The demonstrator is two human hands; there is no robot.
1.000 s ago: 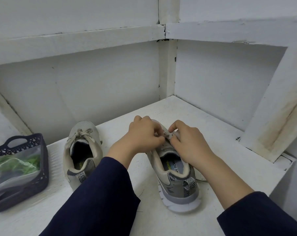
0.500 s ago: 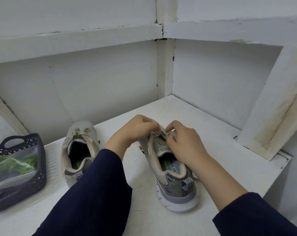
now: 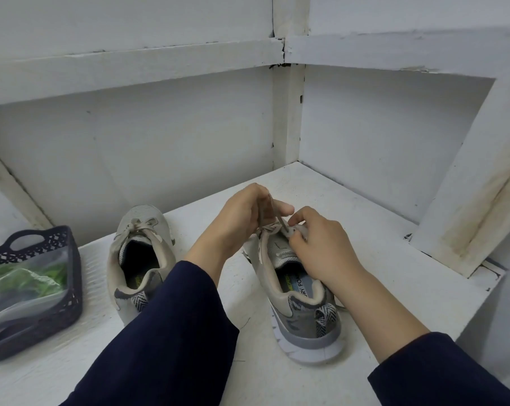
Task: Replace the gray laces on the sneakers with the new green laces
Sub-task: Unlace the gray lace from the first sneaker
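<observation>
Lifting away from the shoe since the earlier frame, the left hand [image 3: 245, 218] is now drawing a strand of the gray lace [image 3: 260, 213] upward, where both hands were huddling low over the knot. Its fingers are curling round that strand. The right hand [image 3: 321, 250], just beside it, is pinching what looks like a bunched bit of the same lace at the top eyelets, with its heel resting over the tongue. The sneaker [image 3: 303, 315] is sitting directly under both hands, heel toward the person.

Judging from this, the unlacing is only beginning. It is going best if the right hand is holding the shoe down while the left is pulling along the line of the eyelets, freeing one crossing at a time so the tip is not snagging.

Beyond the left forearm, the other sneaker [image 3: 142, 215] is waiting with its bow tied. Farther out on that side, the green laces [image 3: 31, 278] are lying bagged in a dark basket [image 3: 72, 259], untouched.
</observation>
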